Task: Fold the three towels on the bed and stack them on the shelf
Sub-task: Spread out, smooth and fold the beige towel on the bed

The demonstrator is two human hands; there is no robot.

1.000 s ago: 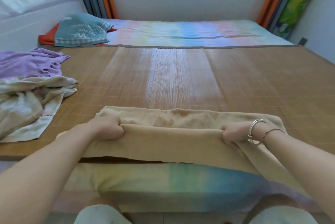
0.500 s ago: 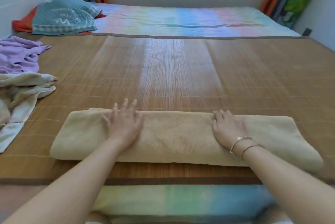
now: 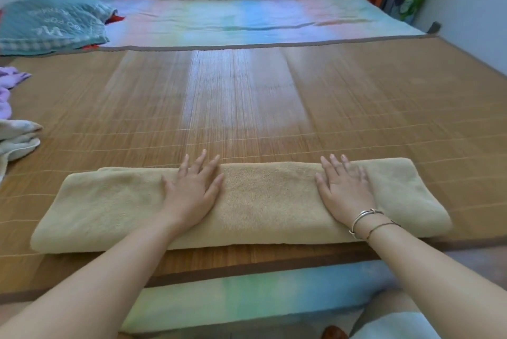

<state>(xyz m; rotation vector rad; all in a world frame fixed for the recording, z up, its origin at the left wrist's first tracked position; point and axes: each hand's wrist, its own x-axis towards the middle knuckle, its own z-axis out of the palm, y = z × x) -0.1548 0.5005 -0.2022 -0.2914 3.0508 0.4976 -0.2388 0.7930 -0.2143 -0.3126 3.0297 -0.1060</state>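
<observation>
Covering bed point(image 3: 274, 297): woven mat point(image 3: 247, 97)

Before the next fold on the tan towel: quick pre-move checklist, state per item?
1. tan towel lies as one long flat strip on the bamboo mat: ok.
2. left hand and right hand flat on it, open, gripping nothing: ok.
3. Mat beyond the towel free for folding: ok.
4. Near long edges aligned: cannot tell, arms cover part.
5. purple towel and white towel at left unfolded: not ok.
6. Shelf in view: not ok.
</observation>
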